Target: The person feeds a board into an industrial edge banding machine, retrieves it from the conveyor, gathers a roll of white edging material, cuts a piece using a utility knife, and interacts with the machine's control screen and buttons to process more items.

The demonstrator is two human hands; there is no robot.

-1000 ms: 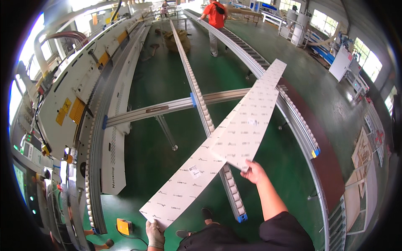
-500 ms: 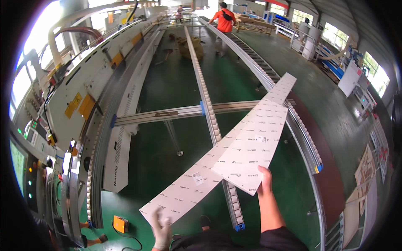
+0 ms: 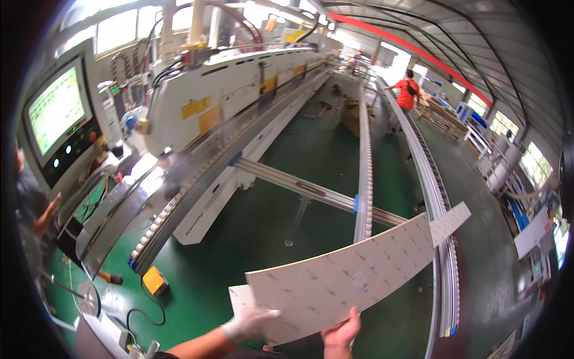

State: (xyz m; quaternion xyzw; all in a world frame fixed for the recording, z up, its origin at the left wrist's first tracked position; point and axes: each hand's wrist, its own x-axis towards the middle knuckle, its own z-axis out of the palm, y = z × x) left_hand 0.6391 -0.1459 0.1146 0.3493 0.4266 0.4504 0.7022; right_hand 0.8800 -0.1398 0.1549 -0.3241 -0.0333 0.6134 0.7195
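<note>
Two long white printed boards overlap in front of me. The front board (image 3: 353,269) is tilted with its face toward me and carries a small label. Behind it, the rear board (image 3: 451,224) shows only at the far right tip and at a near left corner. My left hand (image 3: 248,322), in a pale glove, is closed on the near left end of the boards. My bare right hand (image 3: 342,331) grips the lower edge, its fingers partly hidden by the board. The far end lies over the right roller rail (image 3: 440,263).
A middle roller rail (image 3: 365,149) and a crossbeam (image 3: 299,184) stand beyond the boards. At left are a long white machine (image 3: 233,90), a lit control screen (image 3: 58,110), an orange foot pedal (image 3: 155,280) with a cable, and another person's arm (image 3: 46,215). A person in orange (image 3: 406,93) stands far off.
My view has swung left. The boards, crossed before, now lie nearly in line, with the front one covering most of the other. My left hand has gone from loosely open to closed on their end.
</note>
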